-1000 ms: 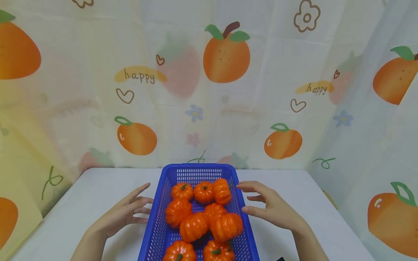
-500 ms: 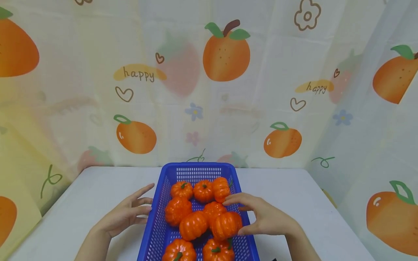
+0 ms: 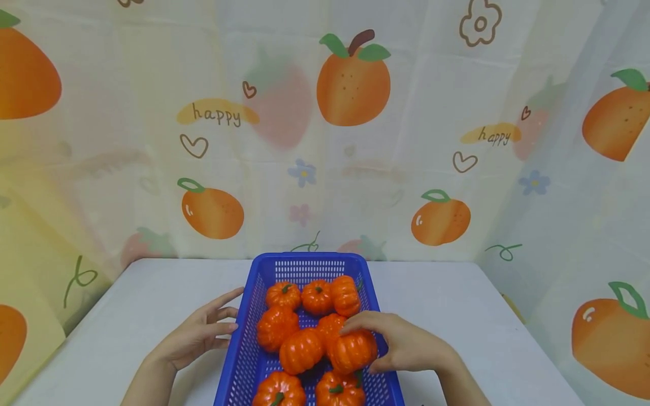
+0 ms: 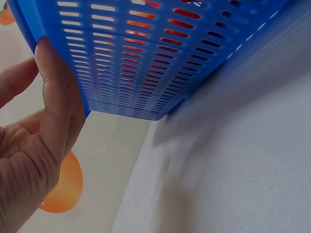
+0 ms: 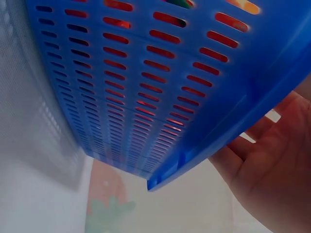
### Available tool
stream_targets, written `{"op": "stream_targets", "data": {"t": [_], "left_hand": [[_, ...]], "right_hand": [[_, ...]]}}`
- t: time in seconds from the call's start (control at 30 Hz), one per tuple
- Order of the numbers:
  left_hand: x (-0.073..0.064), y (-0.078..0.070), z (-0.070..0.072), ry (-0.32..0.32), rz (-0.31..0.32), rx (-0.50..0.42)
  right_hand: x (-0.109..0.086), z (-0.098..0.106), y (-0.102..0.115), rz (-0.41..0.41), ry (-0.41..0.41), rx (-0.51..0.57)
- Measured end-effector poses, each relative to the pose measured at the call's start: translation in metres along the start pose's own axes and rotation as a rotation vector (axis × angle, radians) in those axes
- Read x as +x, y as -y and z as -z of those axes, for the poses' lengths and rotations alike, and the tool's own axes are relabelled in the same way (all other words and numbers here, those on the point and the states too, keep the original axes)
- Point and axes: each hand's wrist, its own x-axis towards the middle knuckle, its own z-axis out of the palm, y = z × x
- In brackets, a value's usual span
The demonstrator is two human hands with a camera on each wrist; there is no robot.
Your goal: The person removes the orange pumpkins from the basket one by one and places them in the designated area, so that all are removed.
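Observation:
In the head view, a blue plastic basket (image 3: 235,344) with slotted walls holds several shiny orange toy pumpkins with green stems. My right hand (image 3: 406,341) reaches over the right rim, its fingers curved over the top of a ribbed pumpkin (image 3: 352,352) and the thumb at that pumpkin's right side. Those fingertips are hidden behind the basket wall (image 5: 146,92) in the right wrist view. Beside the left rim is my left hand (image 3: 195,332), fingers loosely extended. The left wrist view shows its fingertips (image 4: 44,48) right at the rim.
The basket stands on a white-covered table (image 3: 457,299). Behind it hangs a pale curtain (image 3: 325,186) printed with oranges, strawberries and the word "happy". Two more pumpkins, one a front pumpkin (image 3: 279,390), sit at the near end of the basket.
My right hand has moved left and down from outside the right rim onto the ribbed pumpkin. My left hand has shifted slightly right to the basket's rim. The pumpkins keep their places.

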Motion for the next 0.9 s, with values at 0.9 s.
{"op": "stream_targets", "data": {"t": [0.9], "left_hand": [[-0.001,-0.001,-0.002,-0.036,0.028,0.012]], "right_hand": [[0.002,0.020,-0.044,-0.097,-0.259,0.487]]}}
